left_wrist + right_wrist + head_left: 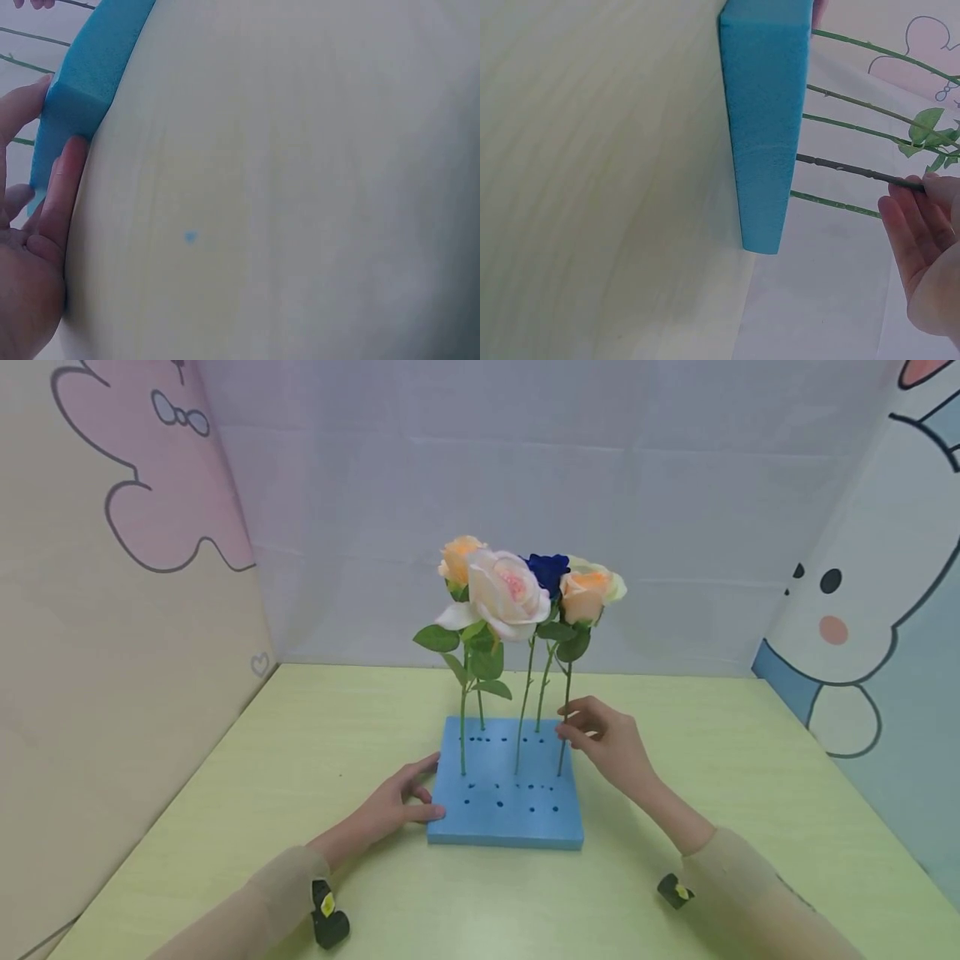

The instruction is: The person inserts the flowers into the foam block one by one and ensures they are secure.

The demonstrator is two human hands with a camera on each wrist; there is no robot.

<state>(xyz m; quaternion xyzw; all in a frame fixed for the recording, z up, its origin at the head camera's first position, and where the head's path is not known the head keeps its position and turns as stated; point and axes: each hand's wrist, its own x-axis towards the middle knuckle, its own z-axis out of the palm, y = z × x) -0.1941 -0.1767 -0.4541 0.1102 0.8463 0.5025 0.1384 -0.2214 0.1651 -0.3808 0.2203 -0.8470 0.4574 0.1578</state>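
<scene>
My right hand [611, 745] pinches the dark stem of a peach rose [584, 597] between thumb and fingertips; the stem's lower end meets the right side of a blue foam board [504, 823]. That stem [847, 167] runs from the board to my fingertips in the right wrist view. Along the board's left edge lies my left hand [381, 806], thumb by the front corner and fingers against the side. Other roses stand upright in the board: a large pale pink one [504, 595], an orange-yellow one [459, 560], a dark blue one [548, 572] and a pale cream one [617, 587], partly hidden.
Rows of small holes [500, 804] mark the board's top. It sits on a pale yellow-green table [315, 760]. Behind the table hangs a pale cloth backdrop [360, 510], and cartoon-printed panels [855, 635] flank it on both sides.
</scene>
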